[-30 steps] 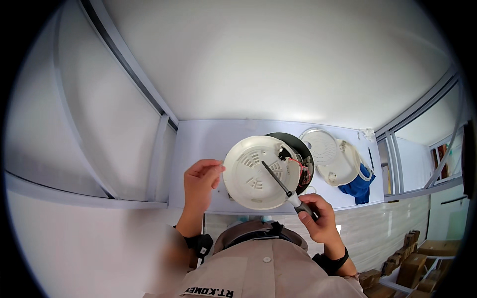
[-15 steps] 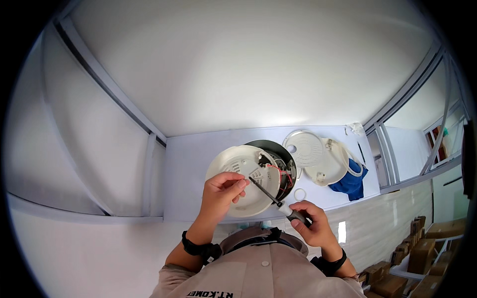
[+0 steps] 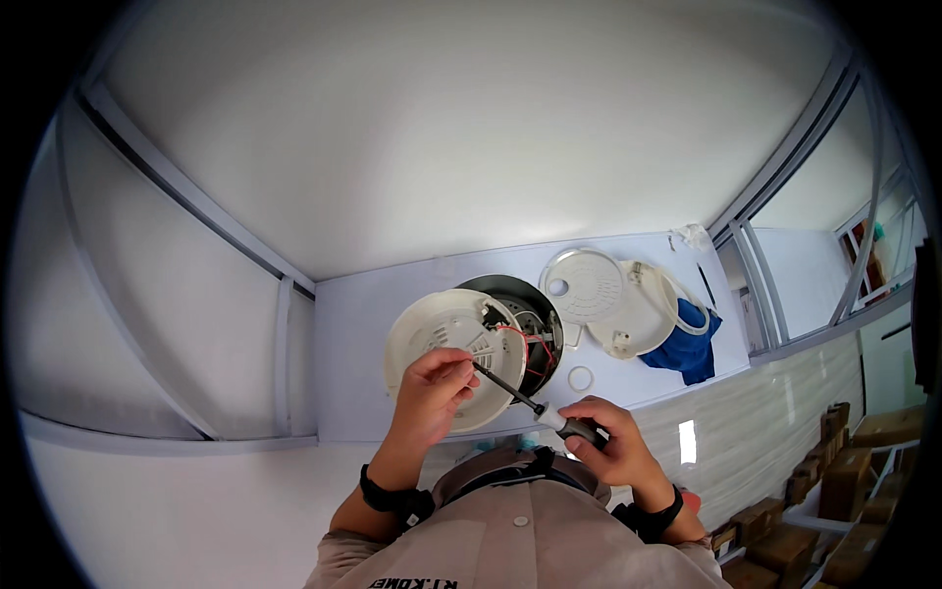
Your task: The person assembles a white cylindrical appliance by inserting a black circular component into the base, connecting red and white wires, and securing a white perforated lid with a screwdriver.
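Note:
My right hand (image 3: 610, 438) is wrapped round the grey-and-black handle of a screwdriver (image 3: 518, 395). Its dark shaft slants up and left over a round white plastic base (image 3: 410, 339) with vent slots. At the screwdriver's tip, the thumb and fingers of my left hand (image 3: 434, 389) are pinched together. Whatever they hold, if anything, is too small to make out. Beside and partly under the white base lies a dark round housing (image 3: 505, 287), open, with red wires (image 3: 538, 338) running between the two.
Right of the housing lie a perforated round metal plate (image 3: 597, 287), a white lid (image 3: 628, 319) and a blue cloth (image 3: 687, 351). A small white ring (image 3: 581, 379) rests near the front edge of the table (image 3: 348, 344). Cardboard boxes (image 3: 844, 481) stand at the lower right.
The table and its things have shifted slightly left in view. Both hands keep their grips, and the screwdriver's tip stays at the left fingertips, slightly lower and further left.

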The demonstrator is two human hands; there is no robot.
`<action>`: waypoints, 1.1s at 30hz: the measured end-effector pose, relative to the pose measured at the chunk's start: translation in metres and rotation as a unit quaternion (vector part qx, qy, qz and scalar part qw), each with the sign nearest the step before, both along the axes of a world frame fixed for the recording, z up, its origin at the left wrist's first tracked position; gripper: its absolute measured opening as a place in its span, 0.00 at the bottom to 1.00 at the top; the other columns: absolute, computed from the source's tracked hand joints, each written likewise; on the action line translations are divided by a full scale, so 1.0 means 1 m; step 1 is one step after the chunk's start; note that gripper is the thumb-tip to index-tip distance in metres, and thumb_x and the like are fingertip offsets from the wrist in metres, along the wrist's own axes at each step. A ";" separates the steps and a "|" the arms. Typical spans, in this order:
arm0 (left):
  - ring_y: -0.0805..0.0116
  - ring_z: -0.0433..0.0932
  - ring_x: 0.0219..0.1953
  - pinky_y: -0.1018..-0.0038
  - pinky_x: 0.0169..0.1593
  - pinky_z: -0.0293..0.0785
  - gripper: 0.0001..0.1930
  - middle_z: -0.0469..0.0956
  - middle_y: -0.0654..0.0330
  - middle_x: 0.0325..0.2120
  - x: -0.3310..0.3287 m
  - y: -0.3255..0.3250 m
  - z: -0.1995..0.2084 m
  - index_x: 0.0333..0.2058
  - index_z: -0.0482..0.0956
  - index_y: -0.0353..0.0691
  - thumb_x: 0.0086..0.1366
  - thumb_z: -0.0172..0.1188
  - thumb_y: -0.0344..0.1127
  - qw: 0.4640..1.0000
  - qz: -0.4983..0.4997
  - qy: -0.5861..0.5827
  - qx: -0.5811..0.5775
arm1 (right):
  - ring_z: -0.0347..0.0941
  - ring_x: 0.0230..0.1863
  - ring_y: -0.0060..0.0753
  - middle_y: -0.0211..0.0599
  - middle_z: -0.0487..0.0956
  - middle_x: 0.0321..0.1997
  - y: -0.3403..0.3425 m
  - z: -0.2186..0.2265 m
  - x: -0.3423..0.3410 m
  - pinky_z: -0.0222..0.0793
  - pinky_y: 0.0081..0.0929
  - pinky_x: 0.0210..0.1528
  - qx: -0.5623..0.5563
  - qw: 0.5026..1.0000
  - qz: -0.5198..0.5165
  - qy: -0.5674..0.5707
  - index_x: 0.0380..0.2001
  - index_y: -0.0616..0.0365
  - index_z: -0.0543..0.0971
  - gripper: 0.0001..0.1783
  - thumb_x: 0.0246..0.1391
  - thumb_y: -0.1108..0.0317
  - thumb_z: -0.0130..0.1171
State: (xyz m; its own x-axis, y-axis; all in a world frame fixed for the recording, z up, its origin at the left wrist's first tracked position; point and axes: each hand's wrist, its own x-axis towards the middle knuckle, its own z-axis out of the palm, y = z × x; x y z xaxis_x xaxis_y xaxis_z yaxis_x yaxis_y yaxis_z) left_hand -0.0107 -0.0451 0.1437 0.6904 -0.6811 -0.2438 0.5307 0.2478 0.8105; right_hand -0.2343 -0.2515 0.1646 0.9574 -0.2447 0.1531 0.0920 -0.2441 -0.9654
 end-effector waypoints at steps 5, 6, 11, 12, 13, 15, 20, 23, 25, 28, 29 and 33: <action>0.71 0.84 0.38 0.76 0.40 0.79 0.08 0.84 0.62 0.38 0.002 0.003 -0.007 0.48 0.84 0.37 0.72 0.66 0.27 1.000 -0.005 0.002 -0.001 | 0.77 0.37 0.34 0.39 0.81 0.40 -0.004 0.002 0.002 0.72 0.27 0.41 -0.006 1.000 0.010 -0.003 0.54 0.59 0.82 0.21 0.56 0.79 0.68; 0.71 0.85 0.39 0.76 0.41 0.80 0.08 0.84 0.62 0.38 0.002 0.002 -0.007 0.48 0.84 0.37 0.73 0.66 0.27 1.000 -0.009 0.001 -0.007 | 0.77 0.37 0.34 0.39 0.81 0.40 -0.005 0.001 0.001 0.73 0.28 0.41 -0.006 1.000 0.009 -0.003 0.54 0.58 0.82 0.21 0.56 0.79 0.68; 0.69 0.86 0.41 0.76 0.44 0.84 0.07 0.85 0.60 0.40 0.000 -0.001 -0.007 0.49 0.83 0.37 0.74 0.64 0.27 0.999 -0.027 0.022 -0.026 | 0.77 0.37 0.34 0.39 0.81 0.40 -0.009 -0.004 -0.002 0.73 0.27 0.41 0.000 1.000 0.004 -0.009 0.54 0.58 0.82 0.21 0.55 0.79 0.68; 0.69 0.87 0.42 0.76 0.45 0.84 0.07 0.85 0.60 0.41 0.000 -0.002 -0.008 0.49 0.83 0.37 0.74 0.63 0.26 0.999 -0.032 0.023 -0.035 | 0.77 0.37 0.34 0.39 0.81 0.40 -0.011 -0.003 -0.002 0.72 0.27 0.41 -0.002 1.000 0.003 -0.011 0.53 0.58 0.83 0.21 0.55 0.79 0.69; 0.68 0.87 0.42 0.75 0.46 0.85 0.07 0.85 0.59 0.41 0.000 -0.002 -0.008 0.49 0.82 0.37 0.75 0.63 0.26 0.998 -0.037 0.024 -0.045 | 0.77 0.37 0.34 0.39 0.81 0.40 -0.012 -0.001 -0.002 0.72 0.27 0.41 -0.005 1.000 0.003 -0.012 0.53 0.57 0.83 0.22 0.55 0.79 0.69; 0.68 0.87 0.42 0.76 0.45 0.85 0.07 0.85 0.59 0.42 -0.001 -0.004 -0.009 0.49 0.82 0.37 0.75 0.62 0.26 0.997 -0.041 0.026 -0.051 | 0.77 0.37 0.34 0.40 0.81 0.40 -0.014 -0.003 -0.004 0.72 0.27 0.40 -0.007 1.000 -0.001 -0.018 0.53 0.57 0.83 0.22 0.54 0.80 0.69; 0.67 0.88 0.43 0.76 0.47 0.86 0.07 0.85 0.57 0.43 -0.003 -0.010 -0.002 0.49 0.82 0.36 0.76 0.62 0.27 0.996 -0.052 0.047 -0.047 | 0.76 0.37 0.34 0.39 0.81 0.41 -0.018 -0.004 -0.006 0.72 0.28 0.39 -0.027 0.999 -0.020 -0.040 0.52 0.58 0.84 0.23 0.51 0.79 0.72; 0.67 0.88 0.43 0.76 0.47 0.86 0.07 0.85 0.56 0.43 -0.003 -0.013 -0.003 0.49 0.82 0.36 0.76 0.62 0.28 0.995 -0.057 0.057 -0.055 | 0.77 0.37 0.36 0.38 0.81 0.41 -0.019 -0.004 -0.003 0.73 0.29 0.38 -0.087 0.992 -0.049 -0.075 0.52 0.53 0.87 0.26 0.47 0.81 0.74; 0.67 0.88 0.43 0.76 0.47 0.86 0.07 0.86 0.56 0.43 -0.003 -0.013 -0.006 0.49 0.82 0.36 0.76 0.63 0.28 0.994 -0.060 0.063 -0.064 | 0.76 0.36 0.36 0.37 0.81 0.42 -0.021 -0.004 -0.002 0.73 0.29 0.37 -0.137 0.984 -0.070 -0.094 0.50 0.51 0.88 0.27 0.44 0.81 0.76; 0.67 0.88 0.42 0.75 0.47 0.86 0.06 0.86 0.56 0.43 -0.004 -0.013 -0.007 0.48 0.82 0.36 0.75 0.63 0.28 0.992 -0.059 0.077 -0.076 | 0.77 0.37 0.36 0.37 0.81 0.43 -0.021 -0.006 -0.002 0.73 0.29 0.37 -0.162 0.979 -0.082 -0.088 0.48 0.50 0.89 0.27 0.42 0.81 0.77; 0.67 0.88 0.42 0.75 0.47 0.87 0.06 0.86 0.56 0.43 -0.004 -0.013 -0.007 0.48 0.82 0.36 0.75 0.63 0.28 0.992 -0.059 0.075 -0.079 | 0.77 0.38 0.37 0.37 0.81 0.43 -0.022 -0.005 -0.001 0.74 0.30 0.38 -0.170 0.978 -0.080 -0.088 0.49 0.50 0.89 0.27 0.43 0.81 0.77; 0.66 0.88 0.43 0.74 0.48 0.87 0.06 0.86 0.56 0.43 -0.003 -0.012 -0.009 0.47 0.83 0.37 0.75 0.64 0.28 0.992 -0.052 0.065 -0.096 | 0.78 0.39 0.38 0.39 0.82 0.44 -0.020 0.004 0.000 0.74 0.29 0.40 -0.130 0.987 -0.057 -0.070 0.53 0.52 0.87 0.26 0.49 0.80 0.74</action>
